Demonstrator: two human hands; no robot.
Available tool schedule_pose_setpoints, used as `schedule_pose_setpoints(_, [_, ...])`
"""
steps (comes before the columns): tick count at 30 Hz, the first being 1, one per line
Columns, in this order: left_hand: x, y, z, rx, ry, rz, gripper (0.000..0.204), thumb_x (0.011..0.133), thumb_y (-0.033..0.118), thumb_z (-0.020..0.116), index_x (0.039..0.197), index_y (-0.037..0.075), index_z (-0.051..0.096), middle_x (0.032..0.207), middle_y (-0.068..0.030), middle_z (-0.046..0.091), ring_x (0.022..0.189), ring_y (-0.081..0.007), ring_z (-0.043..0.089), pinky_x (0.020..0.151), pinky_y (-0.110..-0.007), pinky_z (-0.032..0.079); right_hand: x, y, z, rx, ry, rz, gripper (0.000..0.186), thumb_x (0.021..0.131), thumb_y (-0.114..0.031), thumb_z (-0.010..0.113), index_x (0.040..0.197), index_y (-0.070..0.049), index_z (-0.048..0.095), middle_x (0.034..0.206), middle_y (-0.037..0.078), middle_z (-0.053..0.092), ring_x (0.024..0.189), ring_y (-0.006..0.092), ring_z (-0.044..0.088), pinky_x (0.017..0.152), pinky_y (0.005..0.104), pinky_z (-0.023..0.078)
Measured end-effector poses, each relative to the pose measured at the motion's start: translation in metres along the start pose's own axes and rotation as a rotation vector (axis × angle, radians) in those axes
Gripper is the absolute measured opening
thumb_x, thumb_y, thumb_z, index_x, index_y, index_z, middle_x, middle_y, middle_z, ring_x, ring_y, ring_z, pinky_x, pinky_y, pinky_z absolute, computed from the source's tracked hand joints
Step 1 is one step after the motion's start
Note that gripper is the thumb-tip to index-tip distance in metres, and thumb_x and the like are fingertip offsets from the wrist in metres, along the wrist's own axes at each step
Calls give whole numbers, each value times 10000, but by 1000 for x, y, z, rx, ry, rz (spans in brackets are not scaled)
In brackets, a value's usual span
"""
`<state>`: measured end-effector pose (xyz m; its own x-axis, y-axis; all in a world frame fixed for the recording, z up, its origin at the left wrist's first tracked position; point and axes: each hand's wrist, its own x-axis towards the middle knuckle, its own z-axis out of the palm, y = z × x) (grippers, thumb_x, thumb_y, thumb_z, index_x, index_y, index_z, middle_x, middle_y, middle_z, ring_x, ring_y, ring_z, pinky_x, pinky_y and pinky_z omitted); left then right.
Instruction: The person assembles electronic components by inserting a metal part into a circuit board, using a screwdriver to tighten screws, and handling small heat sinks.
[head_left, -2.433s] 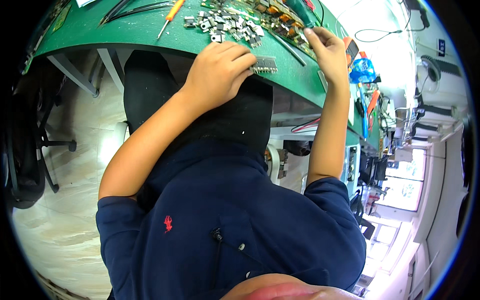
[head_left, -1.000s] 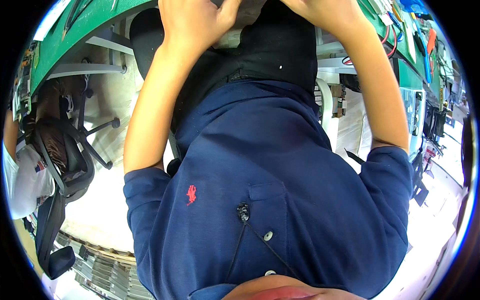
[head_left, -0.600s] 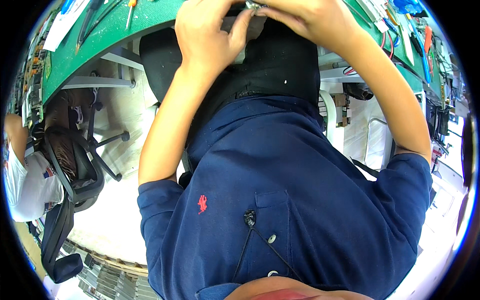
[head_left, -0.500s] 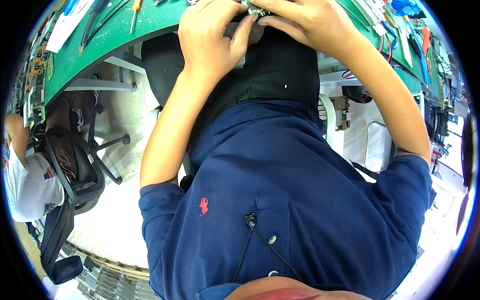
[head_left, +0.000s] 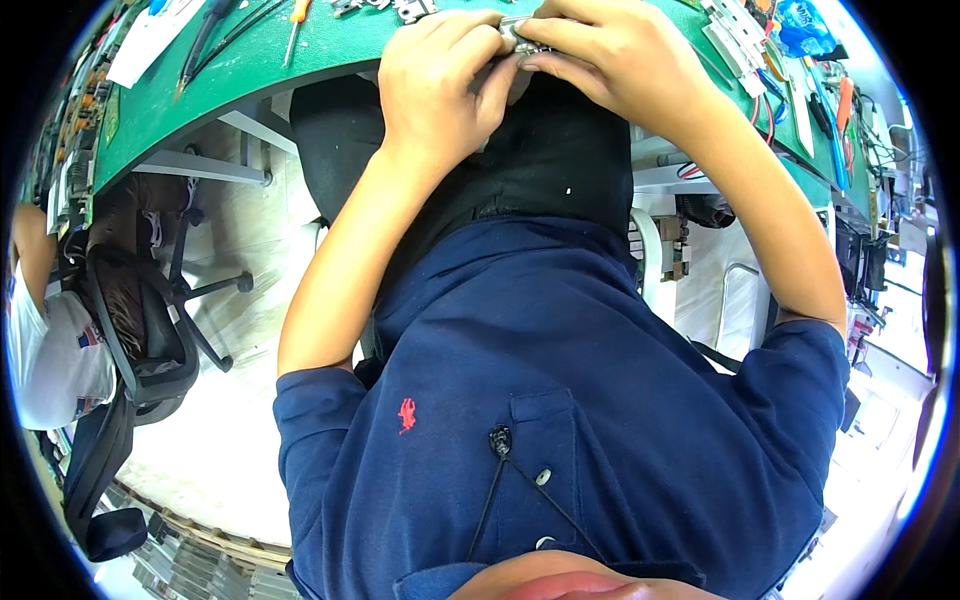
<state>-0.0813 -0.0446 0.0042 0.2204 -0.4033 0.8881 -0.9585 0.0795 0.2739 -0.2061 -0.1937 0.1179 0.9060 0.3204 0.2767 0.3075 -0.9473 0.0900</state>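
Between my two hands, at the front edge of the green table, is a small silvery metal part (head_left: 520, 38), mostly covered by fingers. My left hand (head_left: 440, 85) is closed, its thumb and fingertips pressing the part from the left. From the right, my right hand (head_left: 610, 50) pinches the same part between thumb and fingers. Exactly what kind of part it is cannot be made out. Several similar metal pieces (head_left: 410, 8) lie on the table just beyond my left hand.
On the green tabletop (head_left: 150, 130) at left are an orange-handled screwdriver (head_left: 297, 20), a dark pen-like tool (head_left: 203, 40) and white paper (head_left: 150, 45). To the right lie metal strips (head_left: 735, 45), blue plastic (head_left: 803, 28) and tools. Another person (head_left: 60, 350) sits at far left beside a black chair (head_left: 150, 340).
My view has shifted slightly, so the table and hands sit lower and more of the metal pieces show. Both hands keep hold of the part, with the fingers slightly shifted.
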Motion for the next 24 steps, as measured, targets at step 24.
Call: schedule_pose_setpoints(24, [0,6,-4,15,1,-20,146,807,88,764,912,36,676,1075,-108,744,994,-301,701,817,-401,513,-17,17,11,-12,127,38,360,834,-262,811,1152,-119,724,1071,58,697,978,257,685,813,364,566])
